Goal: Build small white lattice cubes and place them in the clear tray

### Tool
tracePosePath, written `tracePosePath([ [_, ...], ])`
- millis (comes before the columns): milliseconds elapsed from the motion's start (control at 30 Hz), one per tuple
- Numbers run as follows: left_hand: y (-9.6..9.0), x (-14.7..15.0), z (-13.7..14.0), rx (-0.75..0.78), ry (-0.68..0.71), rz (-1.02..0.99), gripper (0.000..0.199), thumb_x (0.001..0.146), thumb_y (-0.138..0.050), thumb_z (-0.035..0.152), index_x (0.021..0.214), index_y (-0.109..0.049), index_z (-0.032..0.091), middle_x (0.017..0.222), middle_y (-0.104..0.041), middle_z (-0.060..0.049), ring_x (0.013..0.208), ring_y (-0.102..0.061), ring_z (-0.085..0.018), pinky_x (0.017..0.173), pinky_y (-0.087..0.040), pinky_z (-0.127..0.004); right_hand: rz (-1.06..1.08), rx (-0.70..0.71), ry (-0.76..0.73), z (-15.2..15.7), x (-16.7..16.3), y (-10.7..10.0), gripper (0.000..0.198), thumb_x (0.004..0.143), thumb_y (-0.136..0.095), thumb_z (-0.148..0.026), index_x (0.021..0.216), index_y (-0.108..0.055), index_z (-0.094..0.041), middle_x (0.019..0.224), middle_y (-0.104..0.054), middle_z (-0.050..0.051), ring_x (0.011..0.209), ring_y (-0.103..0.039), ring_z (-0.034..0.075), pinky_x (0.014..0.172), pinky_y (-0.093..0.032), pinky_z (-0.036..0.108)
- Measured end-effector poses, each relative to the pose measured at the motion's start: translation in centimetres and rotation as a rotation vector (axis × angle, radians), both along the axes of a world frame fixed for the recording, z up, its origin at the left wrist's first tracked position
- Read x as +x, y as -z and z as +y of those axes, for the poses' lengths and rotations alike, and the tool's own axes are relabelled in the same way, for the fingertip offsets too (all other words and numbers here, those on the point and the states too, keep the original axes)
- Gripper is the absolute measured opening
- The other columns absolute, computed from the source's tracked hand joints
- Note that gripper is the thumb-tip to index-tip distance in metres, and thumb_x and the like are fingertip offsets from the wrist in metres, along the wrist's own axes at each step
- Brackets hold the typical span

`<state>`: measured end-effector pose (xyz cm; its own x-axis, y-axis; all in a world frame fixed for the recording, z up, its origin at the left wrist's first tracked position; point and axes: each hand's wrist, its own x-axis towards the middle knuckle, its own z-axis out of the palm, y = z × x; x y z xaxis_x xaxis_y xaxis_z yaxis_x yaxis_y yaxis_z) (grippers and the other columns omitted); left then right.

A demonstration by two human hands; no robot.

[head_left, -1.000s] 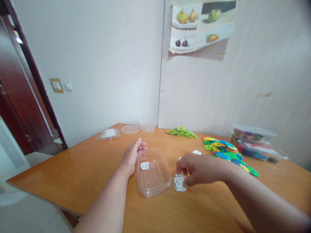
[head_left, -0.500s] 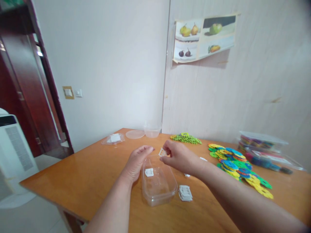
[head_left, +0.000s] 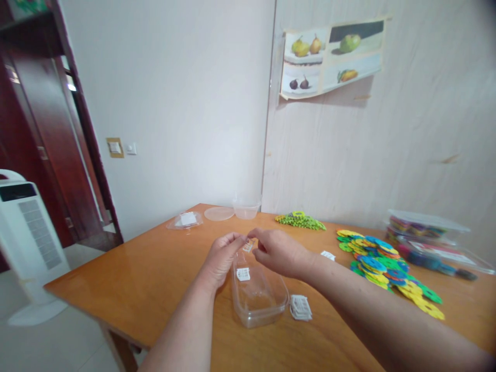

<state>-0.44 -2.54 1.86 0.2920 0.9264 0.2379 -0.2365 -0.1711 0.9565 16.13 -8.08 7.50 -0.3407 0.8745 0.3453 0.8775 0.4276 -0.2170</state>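
A small white card (head_left: 248, 246) with a grid-like pattern is pinched at the fingertips of my left hand (head_left: 220, 258). My right hand (head_left: 279, 252) is close against it from the right; its index fingertip reaches the card's top, and its thumb is apart from the index finger. Under both hands sits a clear plastic box (head_left: 260, 305), its far end partly hidden. Inside the box's left side shows another white card (head_left: 243, 274). A small stack of similar white cards (head_left: 300, 307) lies just right of the box. One more card (head_left: 327, 255) peeks out beyond my right wrist.
Colourful plastic discs (head_left: 383, 266) lie piled on the right, with lidded clear containers (head_left: 430, 243) behind them. A green beaded heap (head_left: 300, 221), a clear bowl (head_left: 247, 211), a round lid (head_left: 219, 213) and a clear lid (head_left: 185, 220) stand along the back.
The white card has passed from my right fingers to my left fingertips. My hands have come closer together, and the right thumb and index finger have parted. The view has shifted slightly left.
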Motion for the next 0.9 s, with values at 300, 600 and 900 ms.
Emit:
tracePosePath([
  [300,-0.1,0.1,-0.2,-0.037,0.097,0.015,0.03,0.069,-0.074,0.043,0.079,-0.072,0.015,0.079,-0.071,-0.007,0.074,-0.064,-0.02,0.073,-0.046,-0.03,-0.084,0.063,-0.085,0.3,0.3,-0.2,0.027,0.089,-0.055,-0.034,0.112,-0.062,-0.022,0.097,-0.067,0.005,0.084,-0.061,0.017,0.07,-0.036,0.026],
  [600,-0.1,0.1,-0.3,-0.013,0.05,0.052,0.028,0.071,-0.072,0.042,0.081,-0.073,0.016,0.083,-0.073,-0.006,0.08,-0.064,-0.021,0.078,-0.044,-0.03,-0.112,0.123,0.065,0.9,0.1,0.6,0.025,0.093,-0.049,-0.038,0.109,-0.054,-0.019,0.092,-0.068,0.006,0.078,-0.062,0.018,0.062,-0.033,0.026],
  [900,-0.4,0.2,-0.2,0.066,-0.005,0.033,0.027,0.075,-0.068,0.043,0.078,-0.074,0.017,0.087,-0.073,-0.008,0.088,-0.063,-0.022,0.09,-0.042,-0.032,-0.222,0.15,0.054,1.1,-0.4,0.8,0.018,0.096,-0.04,-0.026,0.106,-0.054,-0.019,0.097,-0.07,0.008,0.08,-0.065,0.019,0.062,-0.033,0.027],
])
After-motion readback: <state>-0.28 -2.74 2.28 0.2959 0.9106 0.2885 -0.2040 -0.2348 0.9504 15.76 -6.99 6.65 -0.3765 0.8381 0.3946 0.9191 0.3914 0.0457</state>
